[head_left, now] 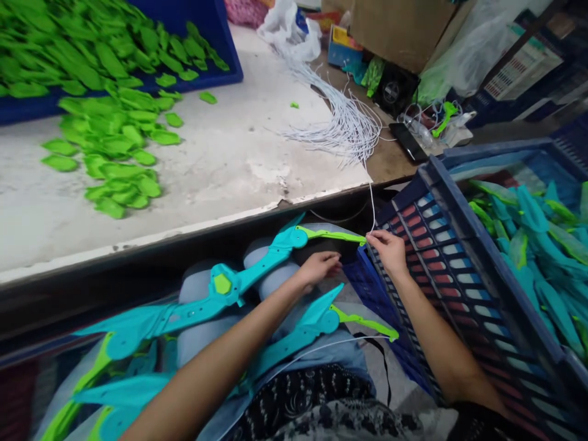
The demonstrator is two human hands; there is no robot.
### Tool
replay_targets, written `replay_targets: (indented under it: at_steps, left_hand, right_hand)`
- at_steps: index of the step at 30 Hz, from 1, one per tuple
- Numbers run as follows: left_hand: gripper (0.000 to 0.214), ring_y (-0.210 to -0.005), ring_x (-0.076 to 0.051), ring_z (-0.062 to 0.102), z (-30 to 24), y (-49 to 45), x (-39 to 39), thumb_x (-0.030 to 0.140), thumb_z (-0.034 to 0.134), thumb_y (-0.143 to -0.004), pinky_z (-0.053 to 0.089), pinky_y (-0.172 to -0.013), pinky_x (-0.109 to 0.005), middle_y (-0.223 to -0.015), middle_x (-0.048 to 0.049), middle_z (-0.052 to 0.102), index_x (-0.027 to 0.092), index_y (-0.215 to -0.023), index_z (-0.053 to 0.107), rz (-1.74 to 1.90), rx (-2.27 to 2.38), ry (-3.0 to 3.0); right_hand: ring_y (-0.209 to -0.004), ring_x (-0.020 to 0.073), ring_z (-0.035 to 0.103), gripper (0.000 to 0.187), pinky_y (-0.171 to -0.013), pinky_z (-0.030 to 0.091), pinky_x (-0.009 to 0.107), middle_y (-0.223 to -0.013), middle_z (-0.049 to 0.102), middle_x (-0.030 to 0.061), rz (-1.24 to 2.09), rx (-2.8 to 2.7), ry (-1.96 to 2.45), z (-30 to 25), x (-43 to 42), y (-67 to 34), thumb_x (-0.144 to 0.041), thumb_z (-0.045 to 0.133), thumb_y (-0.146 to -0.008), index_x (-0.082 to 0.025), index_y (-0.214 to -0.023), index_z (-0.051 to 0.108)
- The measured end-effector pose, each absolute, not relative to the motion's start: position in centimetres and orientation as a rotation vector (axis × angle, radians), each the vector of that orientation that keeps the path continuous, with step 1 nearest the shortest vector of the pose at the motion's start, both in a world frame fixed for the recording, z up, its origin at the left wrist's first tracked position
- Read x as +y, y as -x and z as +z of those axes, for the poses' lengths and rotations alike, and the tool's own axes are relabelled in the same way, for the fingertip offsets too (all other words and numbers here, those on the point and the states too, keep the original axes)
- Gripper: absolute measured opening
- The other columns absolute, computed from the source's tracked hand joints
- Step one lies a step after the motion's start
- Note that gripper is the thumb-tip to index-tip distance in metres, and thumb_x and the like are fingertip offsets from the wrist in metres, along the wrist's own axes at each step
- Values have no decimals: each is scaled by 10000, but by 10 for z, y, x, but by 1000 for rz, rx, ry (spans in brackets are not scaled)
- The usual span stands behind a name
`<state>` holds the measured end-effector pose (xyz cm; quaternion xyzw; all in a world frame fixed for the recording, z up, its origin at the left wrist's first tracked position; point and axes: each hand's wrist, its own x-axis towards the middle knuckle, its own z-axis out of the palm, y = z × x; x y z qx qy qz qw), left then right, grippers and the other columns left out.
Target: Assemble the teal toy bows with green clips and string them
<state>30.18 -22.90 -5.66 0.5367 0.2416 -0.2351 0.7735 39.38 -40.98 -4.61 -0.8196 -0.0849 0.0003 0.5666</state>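
Observation:
A turquoise toy bow (pixel 184 314) with a pentagon-shaped green centre lies across the lap. My right hand (pixel 389 250) pinches a white string (pixel 372 205) at the tip of the bow's green end arm (pixel 328 234). That string runs up to a bundle of white strings (pixel 346 125) on the table. My left hand (pixel 320 269) hovers just below the bow's green arm, fingers curled together; whatever they may hold is hidden. Nearer the body lies a second turquoise bow (pixel 298 339), partly behind my left forearm, with a white string reaching its green tip.
Green plastic pieces (pixel 122 144) are heaped on the white table (pixel 220 165) before a blue bin (pixel 234 61). At right stands a blue basket (pixel 441 245) holding turquoise and green parts (pixel 537 245). A phone (pixel 408 142) and a cardboard box (pixel 399 27) are at the back.

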Motion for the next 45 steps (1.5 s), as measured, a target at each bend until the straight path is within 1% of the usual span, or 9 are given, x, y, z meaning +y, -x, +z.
replay_targets:
  at_steps: [8, 11, 17, 25, 32, 38, 41, 43, 45]
  left_hand:
    - [254, -581, -110, 653, -64, -344, -265, 89, 406, -937, 531, -577, -201, -710, -52, 691, 120, -1105, 594, -557, 518, -883]
    - [220, -572, -113, 657, -69, -346, -268, 80, 414, -933, 533, -554, -196, -711, -61, 693, 118, -1020, 613, -560, 493, -846]
    - [143, -581, -113, 657, -82, -354, -273, 102, 530, -902, 541, -592, -205, -684, -64, 679, 99, -820, 647, -537, 449, -754]
    - [145, -574, -99, 639, -90, -357, -277, 107, 589, -877, 535, -611, -197, -640, -55, 669, 82, -754, 660, -536, 443, -706]
    - [185, -543, -89, 621, -77, -356, -275, 83, 516, -907, 528, -600, -193, -621, -46, 655, 84, -759, 629, -570, 435, -735]
    - [240, -467, -105, 590, -68, -337, -258, 83, 414, -924, 522, -557, -240, -578, -25, 623, 123, -728, 546, -539, 535, -1133]
    - [145, -615, -145, 667, -50, -304, -220, 108, 480, -877, 564, -652, -308, -750, -68, 699, 140, -748, 537, -466, 598, -1180]
    - [63, -885, -219, 696, -27, -276, -185, 180, 588, -812, 574, -771, -378, -959, -114, 723, 143, -764, 571, -339, 556, -1059]
    - [84, -1080, -271, 636, 1, -243, -149, 213, 612, -770, 549, -869, -457, -1009, -78, 729, 153, -711, 600, -155, 555, -966]
  right_hand:
    - [-789, 169, 608, 224, -593, 455, 267, -876, 669, 62, -56, -297, 1998, -65, -421, -389, -414, 690, -729, -194, -713, 723]
    - [-836, 183, 613, 198, -620, 471, 282, -879, 671, 62, -100, -369, 2064, -69, -421, -390, -384, 663, -764, -199, -733, 727]
    - [-963, 205, 617, 133, -866, 503, 381, -981, 682, 62, -147, -536, 2142, -71, -421, -387, -303, 625, -821, -220, -794, 726]
    - [-970, 200, 649, 108, -875, 527, 391, -1004, 713, 82, -223, -706, 2112, -68, -418, -381, -246, 608, -858, -205, -898, 700]
    - [-928, 201, 660, 138, -846, 539, 380, -969, 719, 80, -277, -717, 2139, -70, -417, -380, -274, 581, -882, -203, -886, 700]
    - [-982, 223, 632, 327, -867, 532, 380, -1047, 697, 87, -144, -736, 2321, -77, -420, -375, -375, 611, -862, -198, -1137, 632]
    - [-1002, 213, 633, 543, -866, 535, 360, -1078, 691, 81, -120, -690, 2307, -78, -421, -373, -401, 598, -870, -200, -1356, 463]
    - [-985, 207, 639, 663, -850, 541, 347, -1087, 691, 78, -119, -662, 2290, -76, -420, -372, -421, 595, -868, -201, -1439, 343]
    - [-976, 206, 640, 692, -859, 536, 346, -1102, 688, 82, -113, -646, 2296, -72, -419, -372, -428, 593, -865, -206, -1457, 311]
